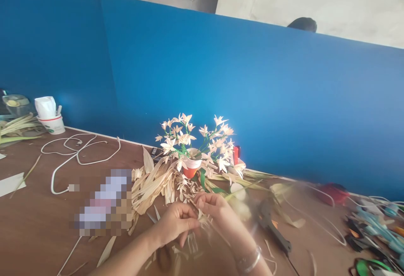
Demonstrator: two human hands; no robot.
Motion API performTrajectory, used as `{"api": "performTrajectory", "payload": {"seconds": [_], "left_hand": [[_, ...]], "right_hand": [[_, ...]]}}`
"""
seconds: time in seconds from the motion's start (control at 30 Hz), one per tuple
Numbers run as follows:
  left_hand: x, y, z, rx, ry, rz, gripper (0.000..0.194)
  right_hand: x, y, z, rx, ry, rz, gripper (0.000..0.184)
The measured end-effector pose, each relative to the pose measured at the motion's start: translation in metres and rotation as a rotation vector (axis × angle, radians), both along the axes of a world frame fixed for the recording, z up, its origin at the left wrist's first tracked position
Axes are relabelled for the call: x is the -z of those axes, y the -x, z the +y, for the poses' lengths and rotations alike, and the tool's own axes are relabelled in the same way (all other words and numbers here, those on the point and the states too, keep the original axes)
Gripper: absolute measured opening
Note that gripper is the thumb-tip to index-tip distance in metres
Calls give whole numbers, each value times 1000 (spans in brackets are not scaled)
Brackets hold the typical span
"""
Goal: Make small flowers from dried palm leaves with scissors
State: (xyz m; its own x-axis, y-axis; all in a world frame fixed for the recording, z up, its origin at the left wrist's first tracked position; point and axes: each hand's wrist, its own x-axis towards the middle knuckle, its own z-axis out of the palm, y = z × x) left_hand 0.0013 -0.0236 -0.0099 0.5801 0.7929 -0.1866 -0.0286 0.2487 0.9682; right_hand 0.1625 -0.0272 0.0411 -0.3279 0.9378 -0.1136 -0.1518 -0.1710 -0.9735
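Note:
My left hand (177,224) and my right hand (217,212) meet low in the middle, fingers closed in a pinch. Between their fingertips is a small pale strip of dried husk (201,214), partly covered by the fingers. Scissors (157,213) lie beneath my left hand, largely hidden. Just beyond my hands stands an orange and white cup (191,169) holding cream husk flowers (183,138) on green stems. Dried husks (158,183) are heaped to its left, and loose husk scraps (188,187) lie in front of it.
A black glue gun (274,227) lies right of my hands. Left are a blurred-out device (102,204), a white cable (75,154) and a paper tub (52,123). Tangled tools and cords (372,229) cover the far right. A blue partition (252,99) backs the table.

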Motion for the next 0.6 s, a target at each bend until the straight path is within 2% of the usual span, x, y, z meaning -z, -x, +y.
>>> {"api": "performTrajectory", "payload": {"seconds": [0.27,0.43,0.6], "left_hand": [[-10,5,-3,143,92,-71,26],[-7,5,-6,138,31,-73,24],[-12,5,-7,132,-7,-72,25]], "right_hand": [[0,3,-1,-138,-11,40,31],[-1,10,-5,-86,2,31,34],[-1,14,-7,-68,30,74,35]]}}
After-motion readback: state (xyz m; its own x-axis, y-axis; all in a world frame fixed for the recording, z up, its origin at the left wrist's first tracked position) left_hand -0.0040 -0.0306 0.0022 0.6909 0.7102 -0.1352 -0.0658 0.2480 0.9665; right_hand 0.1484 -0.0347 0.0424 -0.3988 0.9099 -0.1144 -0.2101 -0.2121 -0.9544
